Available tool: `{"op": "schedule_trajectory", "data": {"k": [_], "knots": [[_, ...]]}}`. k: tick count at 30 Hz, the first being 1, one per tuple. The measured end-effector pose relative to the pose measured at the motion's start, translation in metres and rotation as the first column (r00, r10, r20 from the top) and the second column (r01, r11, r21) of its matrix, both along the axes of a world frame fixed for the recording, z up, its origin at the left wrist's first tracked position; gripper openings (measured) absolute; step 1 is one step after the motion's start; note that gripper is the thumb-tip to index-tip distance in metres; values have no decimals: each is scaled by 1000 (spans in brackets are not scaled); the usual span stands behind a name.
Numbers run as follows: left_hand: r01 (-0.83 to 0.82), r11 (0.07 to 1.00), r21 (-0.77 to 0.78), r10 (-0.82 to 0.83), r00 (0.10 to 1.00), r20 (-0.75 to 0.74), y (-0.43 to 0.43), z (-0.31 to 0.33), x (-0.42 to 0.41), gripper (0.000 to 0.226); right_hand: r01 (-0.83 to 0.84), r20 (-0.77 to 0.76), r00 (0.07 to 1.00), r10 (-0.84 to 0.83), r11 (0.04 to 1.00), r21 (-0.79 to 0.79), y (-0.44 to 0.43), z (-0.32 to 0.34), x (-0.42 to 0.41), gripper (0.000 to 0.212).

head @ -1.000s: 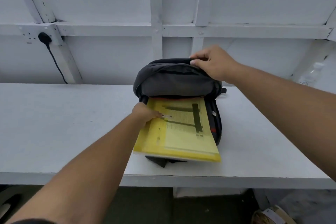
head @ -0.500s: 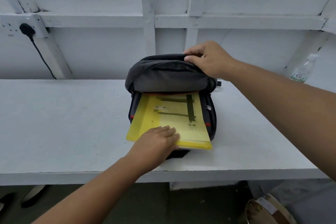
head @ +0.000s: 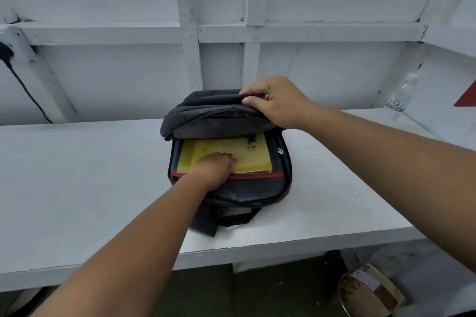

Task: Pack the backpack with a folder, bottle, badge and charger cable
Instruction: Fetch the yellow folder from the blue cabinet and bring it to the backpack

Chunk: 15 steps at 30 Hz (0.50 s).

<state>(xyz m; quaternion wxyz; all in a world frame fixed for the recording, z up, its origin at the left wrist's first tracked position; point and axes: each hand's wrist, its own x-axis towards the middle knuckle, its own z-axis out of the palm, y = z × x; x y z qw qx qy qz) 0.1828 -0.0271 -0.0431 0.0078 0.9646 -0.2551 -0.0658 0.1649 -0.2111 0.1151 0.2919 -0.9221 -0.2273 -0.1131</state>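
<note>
Below the near edge of the table, to the right, a round brown-and-white container point(head: 371, 293) is seen on the floor. A dark grey fabric backpack with red trim point(head: 244, 190) is laid on the white table point(head: 77, 188) close to its near edge, with its black straps reaching toward that edge. Its main compartment is open, and a flat yellow plastic folder point(head: 252, 157) is lodged inside, its near edge just behind the red trim. The left hand point(head: 213, 170) is laid on the folder with bent fingers; the thumb is hidden, so whether the folder is pinched or only pressed cannot be told. Farther back, the raised front flap of the backpack is clasped by the right hand point(head: 278, 103), thumb in front and fingers over the top. Near the far right corner of the table a clear plastic bottle with a green label point(head: 400, 96) is stood upright. At the far left, a black cable point(head: 25, 90) is hung down the white wall point(head: 103, 80).
</note>
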Motion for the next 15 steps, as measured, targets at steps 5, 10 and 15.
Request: {"op": "schedule_trajectory", "data": {"k": [5,10,15], "knots": [[-24,999,-41,25,999,28,-12,11,-5,38,-19,18,1000,19,1000,-19,-1,-7,-5,22],[276,827,-491,63,821,567,7,65,-79,22,-13,36,999,14,1000,-11,-7,-18,-10,25],[216,799,-561,216,768,602,47,95,-91,36,-39,102,994,36,999,27,-6,-56,-36,23]]}}
